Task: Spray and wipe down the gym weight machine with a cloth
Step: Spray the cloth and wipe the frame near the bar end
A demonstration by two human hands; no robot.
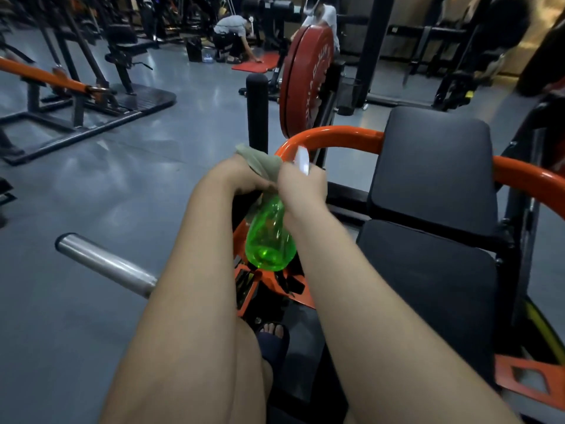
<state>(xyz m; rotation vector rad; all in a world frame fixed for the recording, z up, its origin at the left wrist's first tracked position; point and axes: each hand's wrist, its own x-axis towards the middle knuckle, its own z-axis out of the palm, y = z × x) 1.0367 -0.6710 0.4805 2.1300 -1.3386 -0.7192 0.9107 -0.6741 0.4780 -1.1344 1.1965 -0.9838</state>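
Note:
The weight machine has a curved orange bar (333,136), a black back pad (434,166) and a black seat pad (428,270). My left hand (244,175) grips a grey-green cloth (260,160) just in front of the orange bar's left bend. My right hand (301,182) holds a spray bottle by its neck: the green body (270,240) hangs below the hand and the white spray head (302,160) points up toward the bar. Both hands are close together, nearly touching.
A red weight plate (305,78) stands behind the bar beside a black upright roller (257,108). A steel peg (107,264) juts out at the left. Other machines (76,96) stand on the grey floor. Two people (232,35) are in the background. My sandalled foot (273,338) rests below.

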